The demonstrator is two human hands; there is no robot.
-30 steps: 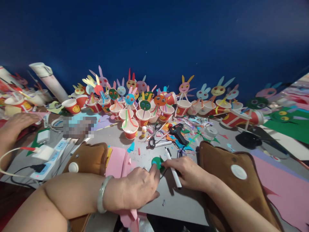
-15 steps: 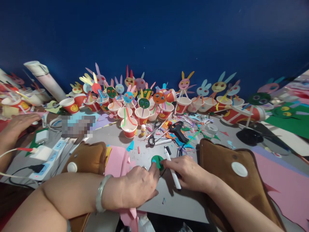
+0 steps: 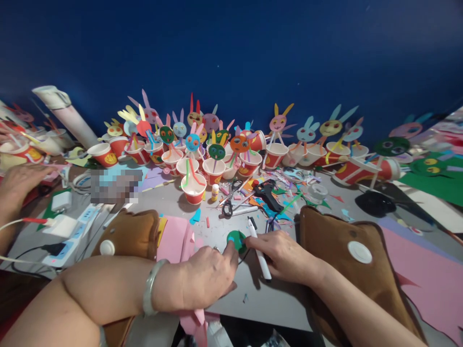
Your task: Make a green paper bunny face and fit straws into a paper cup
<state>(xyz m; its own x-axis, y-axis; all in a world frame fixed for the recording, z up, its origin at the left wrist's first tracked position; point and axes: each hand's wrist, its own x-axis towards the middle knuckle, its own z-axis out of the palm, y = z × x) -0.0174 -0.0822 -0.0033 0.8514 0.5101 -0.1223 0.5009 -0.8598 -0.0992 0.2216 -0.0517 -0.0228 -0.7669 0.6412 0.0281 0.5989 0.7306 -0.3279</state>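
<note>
A small green paper disc with a blue piece on it lies on the grey table. My left hand, with a bangle at the wrist, presses its fingertips on the disc's left part. My right hand has a white marker in its grasp, and its fingertips touch the disc's right edge. Just beyond, a black marker cap lies near the pen's tip. Scissors, a small glue bottle and a black glue gun rest farther back.
Red and white paper cups with paper rabbit faces line the back. Brown cushions flank my hands. At the left are a power strip and another person's hand. Paper scraps and pink sheets lie around.
The view has shifted slightly. My hands stay at the green disc, with the marker still in my right hand.
</note>
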